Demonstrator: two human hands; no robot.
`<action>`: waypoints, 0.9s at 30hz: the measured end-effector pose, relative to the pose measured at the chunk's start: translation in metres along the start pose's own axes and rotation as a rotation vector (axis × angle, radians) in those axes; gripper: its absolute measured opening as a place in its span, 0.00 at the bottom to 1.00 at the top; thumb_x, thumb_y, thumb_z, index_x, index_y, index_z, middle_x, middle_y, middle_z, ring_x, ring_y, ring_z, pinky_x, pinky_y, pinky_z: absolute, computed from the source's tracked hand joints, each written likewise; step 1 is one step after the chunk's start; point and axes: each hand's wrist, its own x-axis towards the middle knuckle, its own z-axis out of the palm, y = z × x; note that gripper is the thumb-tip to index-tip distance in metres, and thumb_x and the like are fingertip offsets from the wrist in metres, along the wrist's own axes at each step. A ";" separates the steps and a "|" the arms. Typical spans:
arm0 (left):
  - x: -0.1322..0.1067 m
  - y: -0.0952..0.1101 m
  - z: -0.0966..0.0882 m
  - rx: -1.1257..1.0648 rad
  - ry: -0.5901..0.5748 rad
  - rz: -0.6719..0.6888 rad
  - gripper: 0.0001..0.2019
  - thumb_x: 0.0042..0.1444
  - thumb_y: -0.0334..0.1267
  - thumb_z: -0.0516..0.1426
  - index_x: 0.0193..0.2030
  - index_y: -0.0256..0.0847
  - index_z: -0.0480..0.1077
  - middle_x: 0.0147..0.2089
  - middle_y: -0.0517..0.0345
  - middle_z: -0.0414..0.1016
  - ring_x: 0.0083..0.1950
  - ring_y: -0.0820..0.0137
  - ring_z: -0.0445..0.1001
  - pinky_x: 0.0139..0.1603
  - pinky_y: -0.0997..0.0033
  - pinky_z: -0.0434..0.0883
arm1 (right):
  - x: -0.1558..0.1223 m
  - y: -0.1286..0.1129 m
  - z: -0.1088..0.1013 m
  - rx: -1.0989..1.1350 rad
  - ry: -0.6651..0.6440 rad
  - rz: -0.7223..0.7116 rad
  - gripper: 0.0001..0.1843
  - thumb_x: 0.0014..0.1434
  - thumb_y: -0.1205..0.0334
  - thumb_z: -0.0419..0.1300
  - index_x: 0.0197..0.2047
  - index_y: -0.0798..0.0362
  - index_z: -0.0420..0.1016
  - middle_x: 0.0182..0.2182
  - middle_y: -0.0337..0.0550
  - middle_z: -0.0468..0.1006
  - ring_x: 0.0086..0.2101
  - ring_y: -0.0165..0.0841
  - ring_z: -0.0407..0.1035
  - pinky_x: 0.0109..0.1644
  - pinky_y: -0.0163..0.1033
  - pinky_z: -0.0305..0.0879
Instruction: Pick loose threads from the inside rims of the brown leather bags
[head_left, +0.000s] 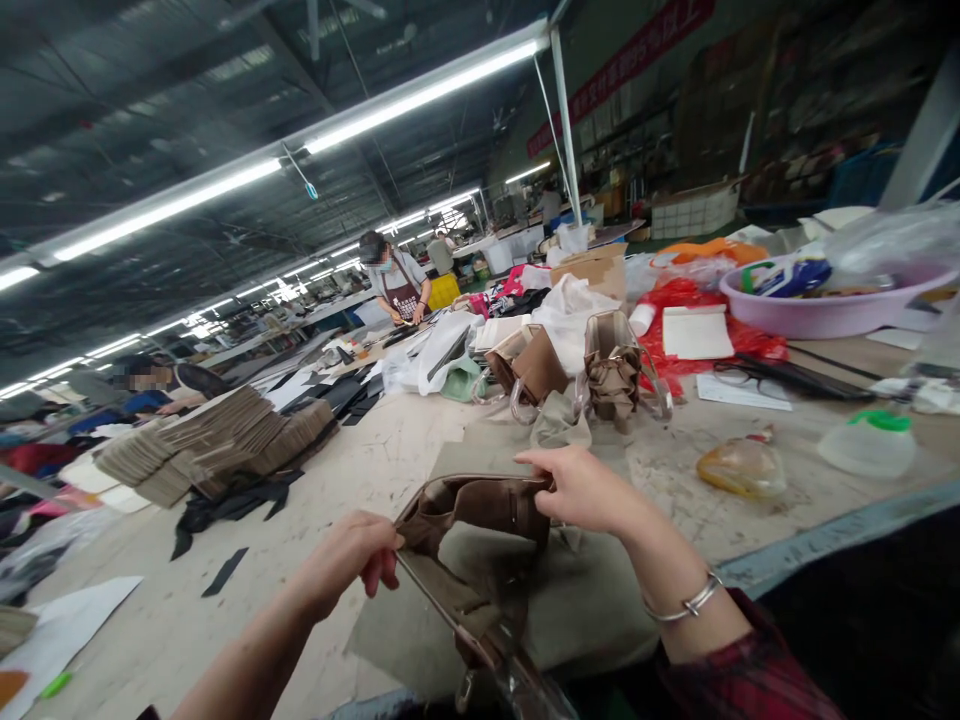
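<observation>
A brown handbag (487, 505) lies open near the table's front edge, its mouth facing up toward me. My left hand (352, 560) pinches the bag's rim at its left corner, fingers curled. On the far right corner of the rim, my right hand (581, 488) grips the edge between thumb and fingers. Clear plastic wrap (529, 690) covers a part at the bag's near end, where a metal clasp hangs. Beneath the bag is a grey-green sheet (600, 610). The bag's underside is hidden.
Two brown bags (611, 370) stand beyond my hands. A stack of grey-brown boards (225, 440) sits left, with black strips (225, 572). To the right are a purple basin (832, 310), a bottle of yellow liquid (742, 465) and a green-capped bottle (866, 445). Two co-workers work farther back.
</observation>
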 end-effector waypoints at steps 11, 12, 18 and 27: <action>-0.020 -0.010 -0.009 0.393 0.202 -0.100 0.13 0.47 0.47 0.54 0.23 0.40 0.70 0.25 0.52 0.75 0.33 0.59 0.74 0.34 0.66 0.65 | 0.022 0.003 0.045 0.258 0.005 -0.116 0.08 0.57 0.60 0.61 0.33 0.53 0.81 0.31 0.40 0.78 0.33 0.32 0.70 0.39 0.34 0.62; -0.025 -0.006 -0.009 0.462 0.277 -0.051 0.13 0.47 0.48 0.55 0.29 0.40 0.73 0.30 0.51 0.77 0.37 0.58 0.74 0.38 0.64 0.66 | 0.022 0.001 0.047 0.270 0.003 -0.125 0.09 0.58 0.59 0.61 0.34 0.53 0.82 0.30 0.40 0.79 0.33 0.32 0.70 0.39 0.34 0.62; -0.024 0.010 0.017 0.603 0.567 0.346 0.17 0.52 0.48 0.58 0.47 0.46 0.74 0.51 0.51 0.71 0.52 0.56 0.69 0.55 0.57 0.64 | 0.018 -0.009 0.051 0.277 -0.010 -0.161 0.12 0.62 0.58 0.58 0.40 0.53 0.82 0.32 0.41 0.80 0.34 0.33 0.72 0.40 0.35 0.64; 0.014 -0.008 0.030 0.463 0.556 0.260 0.12 0.52 0.44 0.60 0.40 0.42 0.73 0.45 0.53 0.72 0.48 0.58 0.71 0.49 0.59 0.66 | 0.021 -0.012 0.048 0.230 -0.028 -0.194 0.13 0.66 0.59 0.54 0.40 0.53 0.80 0.32 0.40 0.79 0.35 0.31 0.71 0.40 0.34 0.63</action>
